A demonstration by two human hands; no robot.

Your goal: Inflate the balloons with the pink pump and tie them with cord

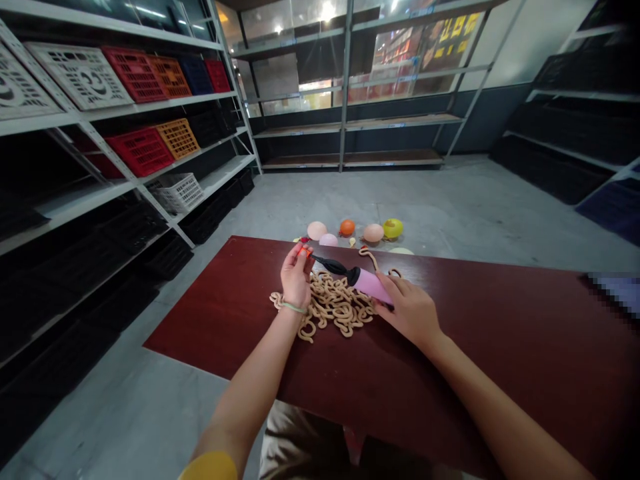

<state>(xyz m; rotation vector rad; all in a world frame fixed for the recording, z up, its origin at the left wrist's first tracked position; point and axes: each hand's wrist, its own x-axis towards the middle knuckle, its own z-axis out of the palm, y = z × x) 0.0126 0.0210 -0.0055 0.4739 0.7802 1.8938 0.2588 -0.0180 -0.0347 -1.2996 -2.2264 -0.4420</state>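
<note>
Over the table, my right hand point(413, 310) is wrapped round the pink barrel of a hand balloon pump point(370, 285). Its black nozzle points left and slightly up, toward my left hand point(296, 279). There, my closed fingers pinch a small red-orange balloon point(305, 252) at the nozzle's tip; whether it sits fully on the nozzle I cannot tell. Beneath the pump lies a tangled heap of curled beige strands point(340, 307), which look like long thin balloons. One loose strand point(369, 257) curls near the table's far edge.
A dark red table point(210, 300) spans the foreground. Several inflated balloons, including an orange one point(347, 228) and a yellow one point(393, 228), show beyond its far edge. Shelving with plastic crates point(143, 150) stands left; another rack point(345, 123) stands at the back. A blurred patch point(617, 291) covers something at right.
</note>
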